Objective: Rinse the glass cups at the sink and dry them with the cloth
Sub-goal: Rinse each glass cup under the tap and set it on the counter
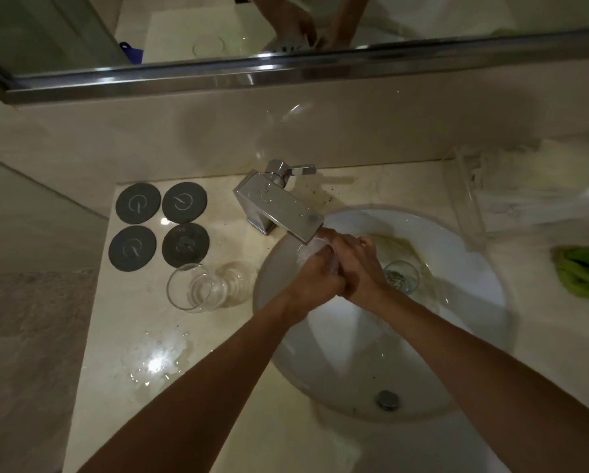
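I hold a glass cup under the tap, over the white sink. My left hand and my right hand are side by side and touching. The fingers of both hands are curled round the cup, so I can see only a little of it. Water runs onto it from the tap.

A second glass cup sits down in the sink, just beside my right hand. Two more glass cups are on the surface to the left of the sink. One is near me and one is close behind it. Four round dark coasters lie behind them. A puddle of water shines on the surface. The green cloth lies on the right side of the sink, well apart from my hands.
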Demonstrator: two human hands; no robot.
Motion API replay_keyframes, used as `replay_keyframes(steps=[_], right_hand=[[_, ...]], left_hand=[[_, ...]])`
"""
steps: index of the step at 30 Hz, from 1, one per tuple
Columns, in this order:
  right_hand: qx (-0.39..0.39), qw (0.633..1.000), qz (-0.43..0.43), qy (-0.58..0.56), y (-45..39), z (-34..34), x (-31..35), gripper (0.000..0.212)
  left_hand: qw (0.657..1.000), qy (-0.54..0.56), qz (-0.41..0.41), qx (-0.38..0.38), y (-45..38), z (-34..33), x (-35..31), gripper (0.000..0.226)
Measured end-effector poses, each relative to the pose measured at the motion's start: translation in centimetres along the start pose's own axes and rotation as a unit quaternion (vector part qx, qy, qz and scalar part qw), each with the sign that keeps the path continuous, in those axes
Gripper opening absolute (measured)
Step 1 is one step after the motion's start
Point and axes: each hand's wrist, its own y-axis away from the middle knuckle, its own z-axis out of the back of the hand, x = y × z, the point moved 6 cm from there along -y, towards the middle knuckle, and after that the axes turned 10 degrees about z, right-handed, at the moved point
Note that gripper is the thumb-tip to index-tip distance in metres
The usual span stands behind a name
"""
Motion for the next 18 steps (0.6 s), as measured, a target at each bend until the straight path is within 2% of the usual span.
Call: replay_keyframes(steps=[2,3,4,6,7,8,10,11,13,15,16,18], right_hand=[[0.007,1.0,0.009,0.015,-0.3,0.0,-0.6,0.09],[0.015,1.0,0.018,0.015,-0.3,0.0,-0.8,0.091],[0.027,0.999,0.027,0.016,-0.4,-0.1,-1.0,0.092],[0.047,0.998,0.039,0.028,-0.4,-0.1,-1.0,0.092],[0.057,0.997,0.032,0.029,-0.4,-0.3,-1.1,0.091],[0.06,0.998,0.016,0.013,-0.3,-0.1,-0.9,0.091],[0.044,0.988,-0.086,-0.122,0.3,-0.5,-1.2,0.09],[0.017,0.963,-0.15,-0.225,0.8,-0.7,-1.3,0.089],[-0.044,0.891,-0.238,-0.384,2.0,-0.7,-0.9,0.083],[-0.068,0.828,-0.283,-0.479,3.2,-0.8,0.1,0.058],[-0.063,0.796,-0.301,-0.521,3.7,-0.9,0.8,0.044],[-0.022,0.718,-0.349,-0.602,4.9,-1.8,2.0,0.028]], left_hand=[[0.99,-0.134,-0.039,0.002,-0.1,0.0,0.3,0.039],[0.972,-0.23,-0.041,0.003,-0.2,0.1,0.9,0.042],[0.932,-0.361,-0.037,-0.012,-0.4,0.5,1.7,0.047],[0.793,-0.6,-0.077,-0.075,-0.5,1.4,2.4,0.05],[0.763,-0.634,-0.095,-0.089,-0.4,1.6,2.4,0.049],[0.773,-0.619,-0.102,-0.097,-0.3,1.6,2.4,0.048],[0.85,-0.505,-0.091,-0.122,0.5,2.0,1.8,0.042],[0.883,-0.432,-0.109,-0.147,1.0,2.3,1.4,0.039],[0.901,-0.349,-0.152,-0.205,2.8,3.1,1.2,0.047],[0.942,-0.235,-0.132,-0.202,4.0,3.9,2.4,0.06],[0.961,-0.169,-0.116,-0.188,4.5,4.0,3.1,0.061],[0.975,-0.101,-0.089,-0.176,5.2,4.0,3.9,0.052]])
